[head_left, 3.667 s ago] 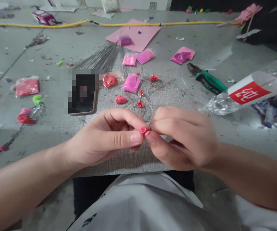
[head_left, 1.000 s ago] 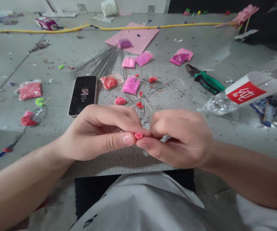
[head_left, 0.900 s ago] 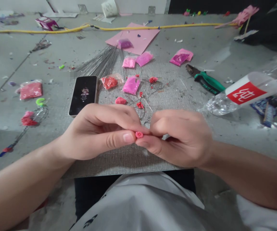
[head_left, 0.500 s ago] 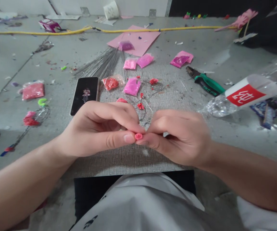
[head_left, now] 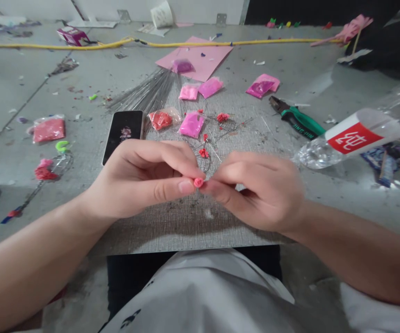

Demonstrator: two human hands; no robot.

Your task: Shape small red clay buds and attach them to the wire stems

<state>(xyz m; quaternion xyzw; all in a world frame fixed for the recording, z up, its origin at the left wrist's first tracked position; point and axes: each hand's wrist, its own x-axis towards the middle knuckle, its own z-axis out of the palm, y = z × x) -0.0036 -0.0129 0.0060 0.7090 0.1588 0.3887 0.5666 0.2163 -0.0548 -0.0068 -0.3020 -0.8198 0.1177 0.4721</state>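
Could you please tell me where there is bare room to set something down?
Largely bare, apart from specks: the table between the bottle and right forearm, and the mat between the left hand, right hand and its near edge. Beyond them, the phone, pink packets and red flowers crowd it.

Seems to be a craft workshop: has pliers, wires, packets of clay-like material on a littered worktable.

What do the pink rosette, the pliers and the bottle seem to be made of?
Pink rosette: probably soft modelling clay, fairly matte, given its smooth, rolled folds. Pliers: dark, dull head, likely steel; smooth green-and-black grips, plastic or rubber. Bottle: glossy, likely plastic, judging by its clear, highlight-streaked walls.
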